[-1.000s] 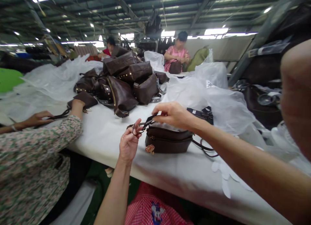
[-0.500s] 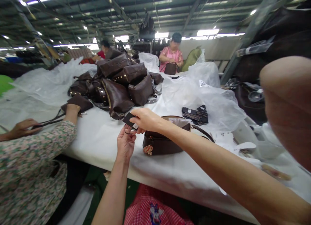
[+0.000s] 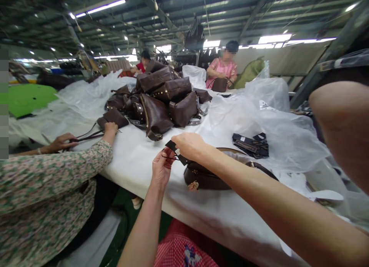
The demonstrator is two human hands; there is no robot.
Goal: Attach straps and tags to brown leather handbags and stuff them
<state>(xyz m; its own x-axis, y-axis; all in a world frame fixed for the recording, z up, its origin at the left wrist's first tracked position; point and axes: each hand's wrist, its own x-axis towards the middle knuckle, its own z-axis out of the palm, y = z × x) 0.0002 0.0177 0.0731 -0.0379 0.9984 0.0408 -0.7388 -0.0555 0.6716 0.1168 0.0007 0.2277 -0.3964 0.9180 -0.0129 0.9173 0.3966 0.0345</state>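
Observation:
Between my two hands is a black hang tag (image 3: 181,158) with a small white label and a thin black cord. My left hand (image 3: 162,165) pinches the cord, its fingertips close under the tag. My right hand (image 3: 188,146) is closed on the tag from above, its fingers partly hidden behind its own back. Just under my right forearm a dark brown handbag (image 3: 211,176) sits on the white table, its top open with pale lining showing. A round ornate charm (image 3: 193,185) hangs at the bag's left end. Its strap (image 3: 263,169) lies to the right.
Dark brown bags (image 3: 157,109) are heaped at the table's middle. Several black tags (image 3: 250,145) lie beside clear plastic wrapping (image 3: 276,125) on the right. At left, a co-worker's floral sleeve (image 3: 57,171) reaches over a small brown bag (image 3: 112,119). Another person (image 3: 221,69) works across the table.
The view has swung left, so everything sits further right. My hands have moved slightly apart along the tag and cord, and the tag now angles down toward the handbag.

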